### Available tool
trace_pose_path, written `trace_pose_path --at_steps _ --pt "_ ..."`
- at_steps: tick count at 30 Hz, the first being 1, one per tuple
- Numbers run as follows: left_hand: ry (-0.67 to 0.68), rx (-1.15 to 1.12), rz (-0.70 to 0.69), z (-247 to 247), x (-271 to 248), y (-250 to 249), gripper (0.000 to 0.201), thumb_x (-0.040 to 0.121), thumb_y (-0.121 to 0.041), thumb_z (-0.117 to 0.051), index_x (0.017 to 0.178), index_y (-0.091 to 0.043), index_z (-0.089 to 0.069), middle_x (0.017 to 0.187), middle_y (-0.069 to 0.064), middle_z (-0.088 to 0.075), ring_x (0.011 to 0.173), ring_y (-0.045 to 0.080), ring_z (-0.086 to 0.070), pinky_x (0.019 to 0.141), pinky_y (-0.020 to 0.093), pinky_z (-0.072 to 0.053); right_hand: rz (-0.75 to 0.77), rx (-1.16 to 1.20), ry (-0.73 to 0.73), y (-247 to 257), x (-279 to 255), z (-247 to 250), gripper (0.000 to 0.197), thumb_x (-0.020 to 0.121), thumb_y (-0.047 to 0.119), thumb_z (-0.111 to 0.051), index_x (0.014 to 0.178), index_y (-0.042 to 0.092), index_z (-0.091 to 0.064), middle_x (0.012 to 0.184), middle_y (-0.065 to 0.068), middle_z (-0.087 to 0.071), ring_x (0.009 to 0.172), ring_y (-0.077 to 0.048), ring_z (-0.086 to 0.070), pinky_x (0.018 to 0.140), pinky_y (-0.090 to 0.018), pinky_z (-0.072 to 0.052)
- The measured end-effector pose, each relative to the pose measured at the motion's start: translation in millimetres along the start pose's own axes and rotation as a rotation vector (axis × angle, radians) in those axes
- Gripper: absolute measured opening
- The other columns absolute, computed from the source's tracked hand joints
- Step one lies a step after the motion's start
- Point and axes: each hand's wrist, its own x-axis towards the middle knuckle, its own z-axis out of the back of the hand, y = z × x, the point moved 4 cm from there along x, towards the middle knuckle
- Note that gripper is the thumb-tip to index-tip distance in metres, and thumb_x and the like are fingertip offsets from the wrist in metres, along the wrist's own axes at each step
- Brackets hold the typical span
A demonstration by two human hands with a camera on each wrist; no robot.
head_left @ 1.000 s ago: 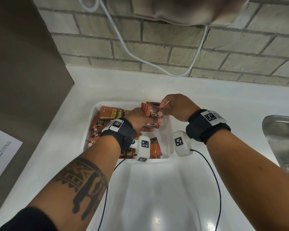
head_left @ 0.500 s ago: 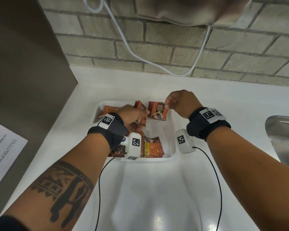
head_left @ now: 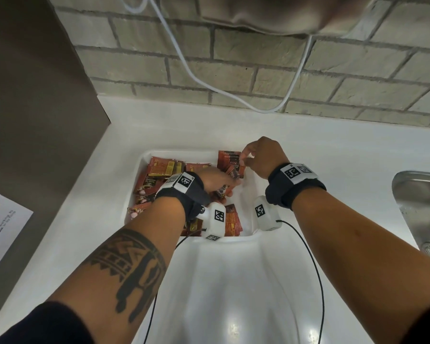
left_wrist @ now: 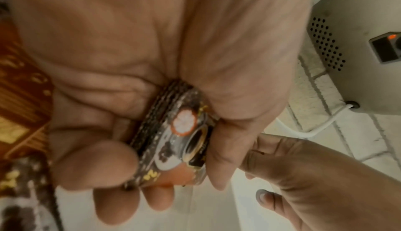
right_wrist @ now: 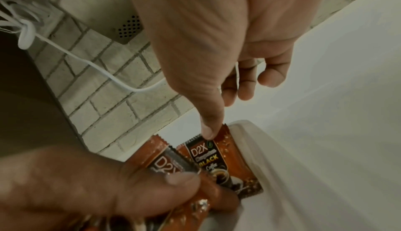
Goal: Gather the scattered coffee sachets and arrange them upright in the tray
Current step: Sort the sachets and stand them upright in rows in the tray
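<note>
1. The sachets [head_left: 230, 162] stand at the tray's [head_left: 144, 157] far right corner; others lie flat along its left side.
2. Judged light, thin and slippery; pinch each by its crimped top edge.
3. The right hand [head_left: 258, 157] pinches the upright sachet's top edge.
4. The left hand [head_left: 215, 181] grips a small stack [left_wrist: 173, 142].
5. Hidden: the stack's count and the tray floor beneath both wrists.

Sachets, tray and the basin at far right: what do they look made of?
Sachets: glossy printed foil or plastic film, with serrated sealed edges. Tray: seemingly smooth white plastic, moulded with rounded corners; ceramic is possible. Basin: brushed stainless steel, grey with soft reflections.
</note>
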Motion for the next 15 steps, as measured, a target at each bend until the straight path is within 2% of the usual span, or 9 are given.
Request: trace_pose_path --at_steps 1,5,11,13,15 --pt "-0.003 0.002 -0.001 0.4 1.0 -0.4 0.045 0.092 -0.036 -0.071 0.118 0.0 -0.064 0.091 0.009 -0.07 0.071 0.024 -0.063 0.08 0.042 -0.054 0.0 -0.005 -0.002 -0.4 0.4 0.0 0.015 0.085 0.018 -0.07 0.074 0.028 -0.071 0.09 0.007 -0.058 0.089 -0.016 -0.062 0.069 -0.025 -0.043" --pt "0.003 -0.03 -0.011 1.3 2.0 -3.3 0.04 0.093 -0.033 -0.07 0.117 -0.002 -0.064 0.089 0.01 -0.069 0.068 0.023 -0.061 0.061 0.032 -0.052 0.01 0.03 -0.015 -1.7 2.1 0.0 0.007 0.084 0.018 -0.075 0.084 0.025 -0.073 0.095 0.005 -0.058 0.091 -0.017 -0.062 0.073 -0.026 -0.045" --pt "-0.005 -0.102 -0.005 3.3 4.2 0.5 0.045 0.091 -0.033 -0.071 0.123 -0.003 -0.064 0.094 0.011 -0.07 0.07 0.025 -0.062 0.064 0.034 -0.054 0.036 0.041 -0.024 0.6 1.4 1.1 0.01 0.084 0.017 -0.076 0.093 0.021 -0.073 0.09 0.004 -0.054 0.084 -0.016 -0.057 0.072 -0.026 -0.043" --pt "-0.01 -0.119 -0.005 3.6 5.1 1.5 0.045 0.091 -0.034 -0.071 0.123 -0.003 -0.064 0.095 0.012 -0.07 0.07 0.024 -0.062 0.062 0.032 -0.054 0.039 0.034 -0.016 0.5 1.3 0.3 0.011 0.084 0.017 -0.076 0.093 0.022 -0.072 0.092 0.004 -0.054 0.084 -0.016 -0.056 0.072 -0.025 -0.042" --pt "-0.015 -0.121 -0.01 3.6 5.4 2.3 0.045 0.091 -0.034 -0.071 0.123 -0.003 -0.064 0.098 0.013 -0.07 0.069 0.024 -0.062 0.059 0.031 -0.052 0.038 0.041 -0.016 -0.1 1.0 -0.4 0.011 0.083 0.018 -0.076 0.091 0.023 -0.07 0.091 0.003 -0.055 0.083 -0.016 -0.056 0.067 -0.024 -0.04"
